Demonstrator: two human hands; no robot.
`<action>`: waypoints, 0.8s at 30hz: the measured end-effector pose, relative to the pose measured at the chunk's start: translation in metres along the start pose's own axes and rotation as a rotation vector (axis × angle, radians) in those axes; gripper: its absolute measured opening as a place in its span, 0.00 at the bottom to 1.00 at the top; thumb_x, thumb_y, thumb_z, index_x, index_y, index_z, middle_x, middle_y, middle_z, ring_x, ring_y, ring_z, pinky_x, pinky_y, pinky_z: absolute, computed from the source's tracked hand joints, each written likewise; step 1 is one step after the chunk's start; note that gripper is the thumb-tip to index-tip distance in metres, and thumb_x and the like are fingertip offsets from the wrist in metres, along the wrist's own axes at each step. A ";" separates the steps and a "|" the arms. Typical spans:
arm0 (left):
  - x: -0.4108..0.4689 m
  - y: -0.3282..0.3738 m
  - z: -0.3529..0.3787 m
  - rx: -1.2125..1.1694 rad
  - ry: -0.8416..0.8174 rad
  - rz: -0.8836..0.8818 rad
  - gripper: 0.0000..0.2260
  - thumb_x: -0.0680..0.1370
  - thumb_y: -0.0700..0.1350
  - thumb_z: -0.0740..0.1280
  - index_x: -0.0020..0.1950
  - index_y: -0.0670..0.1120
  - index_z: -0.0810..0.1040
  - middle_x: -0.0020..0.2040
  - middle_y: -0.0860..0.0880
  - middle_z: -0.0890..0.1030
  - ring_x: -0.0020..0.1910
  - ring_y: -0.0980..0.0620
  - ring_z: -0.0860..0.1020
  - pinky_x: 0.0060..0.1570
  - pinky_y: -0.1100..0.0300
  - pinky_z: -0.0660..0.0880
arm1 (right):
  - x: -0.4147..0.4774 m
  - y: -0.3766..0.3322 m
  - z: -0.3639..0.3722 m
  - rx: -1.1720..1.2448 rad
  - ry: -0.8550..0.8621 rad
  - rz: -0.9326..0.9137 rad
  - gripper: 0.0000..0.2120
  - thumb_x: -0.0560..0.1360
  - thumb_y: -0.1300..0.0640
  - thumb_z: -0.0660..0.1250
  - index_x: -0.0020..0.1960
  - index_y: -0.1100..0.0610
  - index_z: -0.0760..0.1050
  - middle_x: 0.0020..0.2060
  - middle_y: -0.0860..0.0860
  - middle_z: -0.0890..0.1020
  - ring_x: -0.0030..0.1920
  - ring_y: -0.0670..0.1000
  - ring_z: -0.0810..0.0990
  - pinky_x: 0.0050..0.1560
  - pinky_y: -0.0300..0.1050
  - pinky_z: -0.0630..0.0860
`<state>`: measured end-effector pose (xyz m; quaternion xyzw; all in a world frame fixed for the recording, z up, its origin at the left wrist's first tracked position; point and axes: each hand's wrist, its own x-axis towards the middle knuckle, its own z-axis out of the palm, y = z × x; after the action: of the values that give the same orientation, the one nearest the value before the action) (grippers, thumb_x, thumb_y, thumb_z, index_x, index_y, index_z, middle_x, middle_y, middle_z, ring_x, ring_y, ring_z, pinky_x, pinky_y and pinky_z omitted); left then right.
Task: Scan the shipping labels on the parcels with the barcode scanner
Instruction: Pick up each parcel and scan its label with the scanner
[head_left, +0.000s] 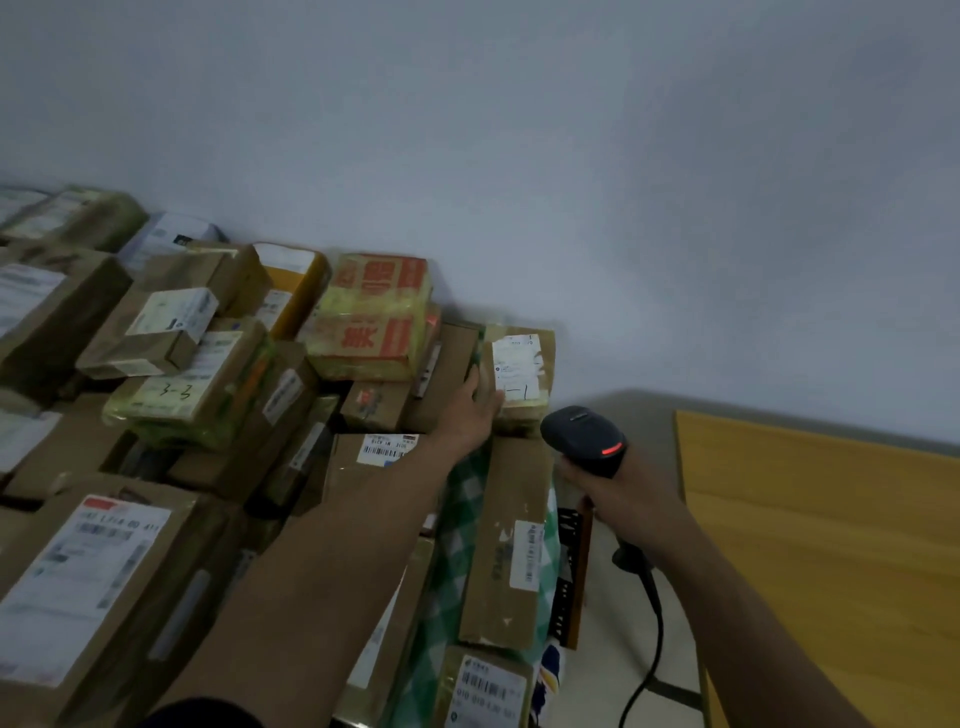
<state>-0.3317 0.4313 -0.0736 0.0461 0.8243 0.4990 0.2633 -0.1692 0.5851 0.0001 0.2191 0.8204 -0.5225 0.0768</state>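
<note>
A small brown parcel with a white shipping label stands upright at the right end of the pile, against the wall. My left hand reaches over the pile and grips this parcel's left side. My right hand grips the handle of a black barcode scanner, whose head sits just below and right of the parcel with a red light glowing on it. The scanner's cable hangs down toward the floor.
Several taped cardboard parcels with labels are heaped across the left and centre. A long box and green checked cloth lie below the held parcel. A yellow wooden tabletop fills the right. A pale wall stands behind.
</note>
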 end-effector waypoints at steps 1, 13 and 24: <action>-0.005 -0.001 -0.003 -0.021 0.039 0.034 0.24 0.86 0.53 0.62 0.81 0.48 0.65 0.72 0.54 0.75 0.71 0.50 0.74 0.62 0.58 0.71 | -0.001 -0.003 0.002 0.001 -0.011 0.000 0.08 0.80 0.53 0.72 0.59 0.48 0.78 0.39 0.48 0.84 0.35 0.44 0.84 0.36 0.37 0.77; -0.111 -0.115 -0.079 0.340 0.392 -0.157 0.38 0.76 0.54 0.74 0.81 0.56 0.60 0.81 0.43 0.59 0.78 0.36 0.59 0.74 0.39 0.66 | -0.035 -0.038 0.056 -0.051 -0.172 -0.068 0.07 0.81 0.54 0.70 0.56 0.44 0.75 0.47 0.58 0.85 0.41 0.52 0.86 0.31 0.32 0.76; -0.110 -0.112 -0.109 0.189 0.135 -0.173 0.62 0.63 0.47 0.86 0.84 0.58 0.47 0.80 0.41 0.51 0.78 0.36 0.61 0.73 0.43 0.67 | -0.053 -0.047 0.066 -0.049 -0.175 -0.059 0.16 0.80 0.54 0.72 0.65 0.46 0.73 0.46 0.48 0.84 0.36 0.45 0.83 0.31 0.30 0.74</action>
<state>-0.2686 0.2513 -0.0863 -0.0344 0.8844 0.3965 0.2437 -0.1490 0.4946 0.0281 0.1463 0.8293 -0.5213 0.1380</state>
